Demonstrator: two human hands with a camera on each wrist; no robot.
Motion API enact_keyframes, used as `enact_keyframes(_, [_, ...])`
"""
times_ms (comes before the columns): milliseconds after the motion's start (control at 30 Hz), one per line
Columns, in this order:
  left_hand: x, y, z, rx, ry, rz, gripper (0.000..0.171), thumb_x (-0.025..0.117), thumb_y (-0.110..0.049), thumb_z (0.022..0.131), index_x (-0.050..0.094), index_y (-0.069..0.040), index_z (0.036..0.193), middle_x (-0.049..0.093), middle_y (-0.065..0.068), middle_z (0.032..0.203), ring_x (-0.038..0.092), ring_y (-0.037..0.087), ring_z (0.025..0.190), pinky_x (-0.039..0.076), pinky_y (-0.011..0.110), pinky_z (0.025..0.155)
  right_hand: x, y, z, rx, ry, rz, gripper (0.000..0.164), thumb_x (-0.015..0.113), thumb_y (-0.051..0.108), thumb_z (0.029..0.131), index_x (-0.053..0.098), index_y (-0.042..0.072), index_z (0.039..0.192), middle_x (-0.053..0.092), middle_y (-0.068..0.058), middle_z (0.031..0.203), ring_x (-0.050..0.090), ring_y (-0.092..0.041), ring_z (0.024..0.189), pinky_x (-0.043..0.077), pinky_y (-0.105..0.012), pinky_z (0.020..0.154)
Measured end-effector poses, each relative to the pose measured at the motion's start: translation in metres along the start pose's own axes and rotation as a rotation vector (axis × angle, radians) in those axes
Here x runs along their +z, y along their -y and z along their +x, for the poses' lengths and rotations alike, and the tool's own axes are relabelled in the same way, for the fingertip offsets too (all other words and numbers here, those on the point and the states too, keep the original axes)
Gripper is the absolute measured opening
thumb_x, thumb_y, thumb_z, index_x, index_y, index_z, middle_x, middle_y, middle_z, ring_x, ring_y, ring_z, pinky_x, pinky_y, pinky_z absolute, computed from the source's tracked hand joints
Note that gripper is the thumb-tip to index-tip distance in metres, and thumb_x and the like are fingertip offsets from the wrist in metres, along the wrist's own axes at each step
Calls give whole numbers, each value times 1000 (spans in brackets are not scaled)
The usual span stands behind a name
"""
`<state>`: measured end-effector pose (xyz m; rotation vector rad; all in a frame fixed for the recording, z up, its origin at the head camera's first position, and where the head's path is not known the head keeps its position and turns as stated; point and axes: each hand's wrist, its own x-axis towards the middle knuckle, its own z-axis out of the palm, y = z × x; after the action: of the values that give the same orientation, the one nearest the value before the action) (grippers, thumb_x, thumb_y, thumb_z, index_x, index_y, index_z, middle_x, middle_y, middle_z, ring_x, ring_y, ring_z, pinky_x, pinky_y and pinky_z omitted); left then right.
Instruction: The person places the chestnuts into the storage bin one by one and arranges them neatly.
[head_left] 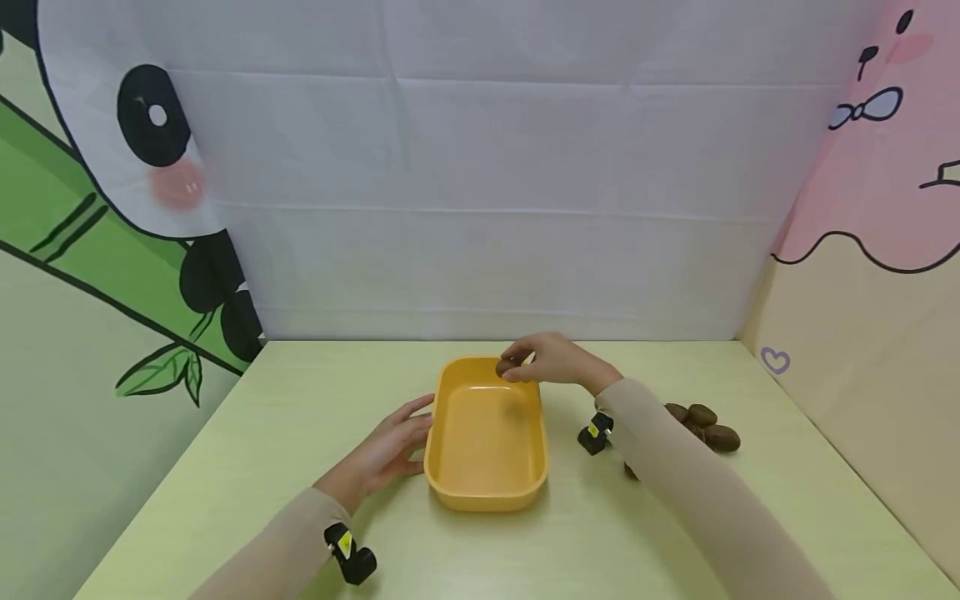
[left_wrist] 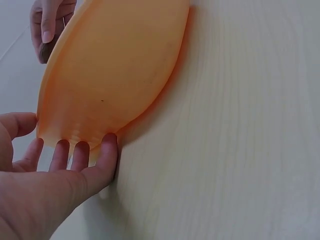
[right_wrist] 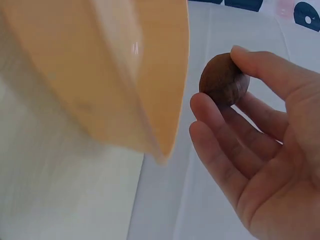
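Observation:
A yellow-orange rectangular tray (head_left: pixel 486 500) stands lengthwise in the middle of the table. My left hand (head_left: pixel 390 446) rests its spread fingertips against the tray's outer left side; the left wrist view shows several fingertips (left_wrist: pixel 81 150) along that wall. Over the far right corner of the tray, my right hand (head_left: pixel 553 360) pinches a brown oval nut-like piece (right_wrist: pixel 223 80) between thumb and fingers. Its surface looks woody, with a ridged patch on the lower side. Inside the tray, the floor is bare apart from a faint shadow.
Several similar brown oval pieces (head_left: pixel 702 415) lie in a pile on the table (head_left: pixel 780 500) to the right, partly behind the right sleeve (head_left: pixel 675 458). A white cloth backdrop (head_left: pixel 487 208) rises at the table's far edge, with printed side panels.

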<state>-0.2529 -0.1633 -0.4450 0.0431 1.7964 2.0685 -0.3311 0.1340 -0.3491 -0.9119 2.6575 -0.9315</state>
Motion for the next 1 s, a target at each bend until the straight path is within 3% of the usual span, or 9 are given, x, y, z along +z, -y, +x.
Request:
enact_keyframes(200, [1, 0, 1, -6, -5, -7, 56, 54, -25, 105, 30, -20, 156, 50, 17, 145, 51, 31, 128, 50, 53, 89, 23, 8, 29, 64, 26, 143, 43, 74, 31, 93, 67, 8, 128, 71, -3, 109, 69, -18, 87, 56, -32, 75])
enact_keyframes(367, [2, 0, 1, -13, 2, -5, 55, 51, -25, 106, 29, -21, 156, 45, 19, 150, 45, 36, 134, 49, 55, 91, 39, 11, 43, 108, 32, 249, 40, 74, 27, 93, 68, 6, 126, 74, -1, 99, 70, -31, 95, 56, -38, 80])
enact_keyframes(500, [1, 0, 1, -14, 14, 6, 56, 50, -25, 107, 27, -21, 157, 41, 20, 153, 41, 39, 138, 49, 55, 92, 52, 14, 50, 161, 16, 297, 37, 74, 24, 93, 69, 4, 123, 73, -3, 102, 69, -35, 98, 55, -42, 84])
enact_keyframes(1000, [-2, 1, 1, 12, 40, 0, 58, 51, -24, 106, 25, -19, 158, 39, 22, 154, 39, 39, 139, 49, 54, 91, 88, 11, 68, 317, -56, 216, 26, 77, 22, 90, 76, 6, 111, 74, -5, 93, 70, -28, 81, 55, -33, 76])
